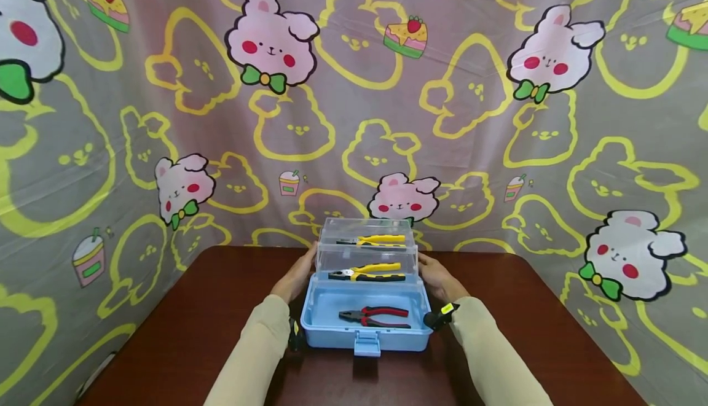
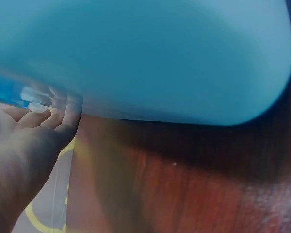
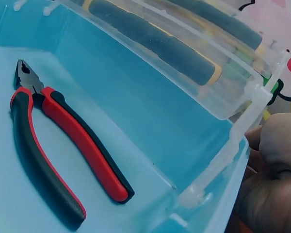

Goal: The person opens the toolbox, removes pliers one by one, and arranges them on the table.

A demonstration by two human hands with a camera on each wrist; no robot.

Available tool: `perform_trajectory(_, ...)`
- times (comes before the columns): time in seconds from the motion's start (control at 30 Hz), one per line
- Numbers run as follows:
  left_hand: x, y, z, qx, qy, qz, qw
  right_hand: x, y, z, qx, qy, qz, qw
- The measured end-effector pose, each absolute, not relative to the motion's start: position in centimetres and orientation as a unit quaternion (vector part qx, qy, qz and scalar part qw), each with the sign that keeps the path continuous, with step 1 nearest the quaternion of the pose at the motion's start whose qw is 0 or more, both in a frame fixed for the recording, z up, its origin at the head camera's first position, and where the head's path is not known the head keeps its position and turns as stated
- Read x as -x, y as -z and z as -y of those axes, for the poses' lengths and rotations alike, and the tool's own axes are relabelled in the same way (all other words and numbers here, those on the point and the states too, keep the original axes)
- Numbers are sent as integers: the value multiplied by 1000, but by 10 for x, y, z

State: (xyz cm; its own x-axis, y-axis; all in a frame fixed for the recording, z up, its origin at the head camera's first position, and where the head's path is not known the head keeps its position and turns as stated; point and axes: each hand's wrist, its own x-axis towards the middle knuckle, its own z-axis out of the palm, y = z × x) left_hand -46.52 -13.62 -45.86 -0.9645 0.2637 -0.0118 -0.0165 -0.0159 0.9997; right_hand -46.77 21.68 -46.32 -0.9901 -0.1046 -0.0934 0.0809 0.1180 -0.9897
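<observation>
A light-blue toolbox point(image 1: 332, 339) stands spread open on the table, its two clear trays point(image 1: 326, 258) raised in steps at the back. Red-and-black pliers point(image 1: 387, 311) lie in its bottom, jaws to the left. Yellow-and-black pliers point(image 1: 381, 268) lie in the lower tray; similar pliers point(image 1: 381, 239) show through the upper one. My left hand point(image 1: 295, 278) grips the toolbox's rear left side, with bent fingers point(image 2: 63, 116) at the clear plastic. On the opposite side, my right hand point(image 1: 439, 278) holds the rear right corner, fingers curled and partly hidden behind it.
The dark reddish-brown table point(image 1: 188, 326) extends to both sides of the toolbox. A patterned curtain point(image 1: 354, 105) hangs behind and along the sides. At the toolbox's front, a blue latch point(image 1: 367, 343) hangs down. Black wrist cameras point(image 1: 440, 317) sit close to its sides.
</observation>
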Motion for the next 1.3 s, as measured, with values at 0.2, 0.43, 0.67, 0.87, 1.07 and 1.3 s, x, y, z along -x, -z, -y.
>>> perform_trajectory(0.2, 462, 462, 138, -74, -687, -717, 97, 463, 463, -215, -20, 648, -757, 80)
perform_trajectory(0.43, 460, 458, 138, -54, -666, -737, 98, 459, 460, -212, -33, 627, -774, 83)
perform_trajectory(0.67, 456, 454, 142, -72, -631, -767, 91, 459, 463, -218, -26, 583, -809, 63)
perform_trajectory(0.87, 442, 446, 148, -59, -536, -841, 42, 454, 447, -240, -25, 566, -823, -39)
perform_trajectory(1.07, 412, 439, 154, -64, -453, -889, 5, 447, 428, -245, 4, 520, -842, -141)
perform_trajectory(1.3, 366, 447, 152, -105, -434, -895, -6, 441, 415, -224, 83, 454, -854, -240)
